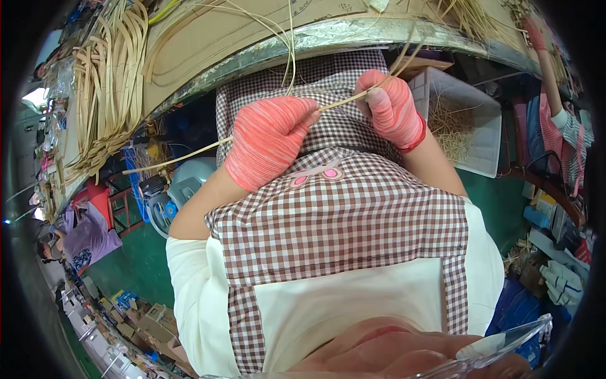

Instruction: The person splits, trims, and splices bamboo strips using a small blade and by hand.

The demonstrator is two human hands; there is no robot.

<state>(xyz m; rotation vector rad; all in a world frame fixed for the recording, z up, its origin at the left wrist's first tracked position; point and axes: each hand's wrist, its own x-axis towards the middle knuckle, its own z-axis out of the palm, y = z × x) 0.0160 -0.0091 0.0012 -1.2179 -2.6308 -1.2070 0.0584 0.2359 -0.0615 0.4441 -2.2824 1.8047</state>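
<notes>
Right hand, in a pink knit glove, has its fingers curled shut around a thin pale cane strip; the thumb presses the strip against the forefinger near its upper end, likely to keep it from twisting. Left hand, same glove, is closed loosely about the strip lower down, fingertips pinching it where it leaves the fist. Held between both fists, the strip stays taut and straight over the lap. It passes through the left fist and runs on, free, down toward the person's left. Checked apron beneath both hands. Beyond: workbench edge, a bundle of flat cane strips on it to the left, white bin of fibre scraps to the right.
</notes>
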